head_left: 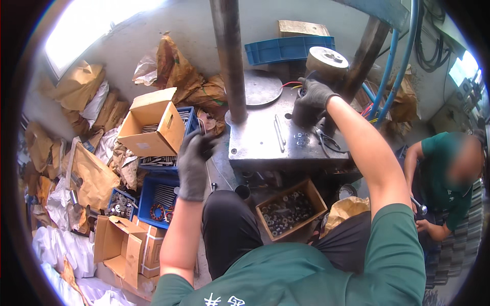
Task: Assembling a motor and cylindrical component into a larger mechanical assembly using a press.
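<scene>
My right hand, in a grey glove, reaches over the metal press table. Its fingers close round a dark cylindrical part, partly hidden by the hand; red and yellow wires stick out beside it. My left hand, also gloved, is raised beside an open cardboard box of metal rods. Its fingers are loosely bent and apart, and I see nothing in them. On the table lie a slim metal rod and dark-handled pliers. A round metal plate lies further back.
Steel columns rise from the table, with blue hoses on the right. A wooden box of small metal rings sits below, before my knees. Blue bins and cartons stand left. Another person works at right.
</scene>
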Available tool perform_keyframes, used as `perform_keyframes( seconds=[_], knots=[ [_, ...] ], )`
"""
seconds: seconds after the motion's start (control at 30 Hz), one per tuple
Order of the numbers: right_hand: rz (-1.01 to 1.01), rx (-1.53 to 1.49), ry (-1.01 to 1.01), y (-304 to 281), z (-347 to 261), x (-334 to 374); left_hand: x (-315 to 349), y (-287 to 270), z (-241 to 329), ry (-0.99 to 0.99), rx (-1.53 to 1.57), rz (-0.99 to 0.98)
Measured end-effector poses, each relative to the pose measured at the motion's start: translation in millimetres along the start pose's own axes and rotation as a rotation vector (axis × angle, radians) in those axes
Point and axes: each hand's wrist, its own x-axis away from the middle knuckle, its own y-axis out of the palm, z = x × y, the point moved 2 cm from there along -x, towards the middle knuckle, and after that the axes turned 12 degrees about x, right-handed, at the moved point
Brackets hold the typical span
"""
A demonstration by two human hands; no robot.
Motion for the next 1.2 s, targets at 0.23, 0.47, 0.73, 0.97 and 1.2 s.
perform_keyframes(
  seconds=[0.23, 0.47, 0.73, 0.97, 1.2],
  knots=[
    [0.114, -0.152, -0.017, 20.8, -8.3, -0.8, -52.8, 130.7, -166.5, -0.315, 0.124, -0.085],
    [0.528, -0.001, -0.050, -21.3, -18.9, 42.9, -75.4, 135.8, -250.6, -0.114, -0.205, 0.025],
    [0.706, -0.831, -0.027, -55.5, -14.3, 70.1, -105.4, 131.0, -223.4, -0.764, 0.495, 0.074],
    [0.692, -1.323, 0.011, -78.9, -22.5, 122.9, -118.5, 118.1, -210.4, 0.287, -0.951, -0.276],
    [0.607, -1.824, 0.312, -63.3, 15.1, 184.3, -119.7, 139.2, -240.7, 0.232, -1.269, -0.389]
  ],
)
